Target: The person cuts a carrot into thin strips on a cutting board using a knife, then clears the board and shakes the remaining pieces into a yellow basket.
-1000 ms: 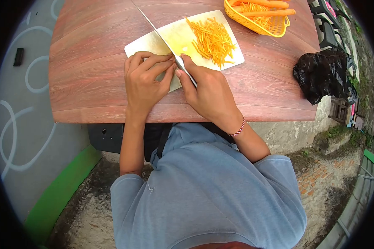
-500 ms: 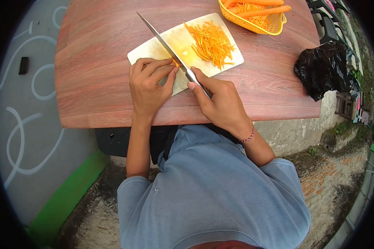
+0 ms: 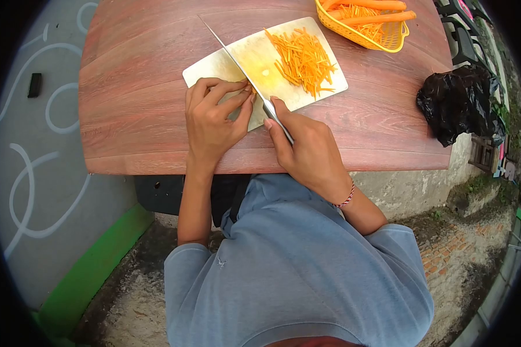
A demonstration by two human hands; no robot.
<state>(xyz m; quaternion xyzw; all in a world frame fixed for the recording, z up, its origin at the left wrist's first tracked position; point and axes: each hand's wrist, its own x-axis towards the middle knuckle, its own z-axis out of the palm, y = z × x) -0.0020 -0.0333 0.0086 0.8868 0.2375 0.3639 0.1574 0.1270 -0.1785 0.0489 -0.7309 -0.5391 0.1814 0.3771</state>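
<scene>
A white cutting board (image 3: 255,52) lies at an angle on the table. My right hand (image 3: 309,141) is closed around the handle of a kitchen knife (image 3: 270,109), its long blade slanting up and left across the board. Just left of the blade, my left hand (image 3: 215,118) pinches a small orange carrot piece (image 3: 253,90), mostly hidden by the fingertips and knife. A pile of thin carrot strips (image 3: 304,61) rests on the board's right half. One small pale bit lies near the board's middle, right of the blade.
A yellow plastic basket (image 3: 344,36) at the table's far edge holds whole carrots (image 3: 379,18) and more strips. On the right edge of the reddish wooden table (image 3: 133,104) sits a black plastic bag (image 3: 457,101). Dark chairs stand behind it, and a grey painted wall is on the left.
The view has shifted slightly, so the table items appear a little further right. The blade has turned more edge-on. Both hands keep their grips on the carrot piece and the knife.
</scene>
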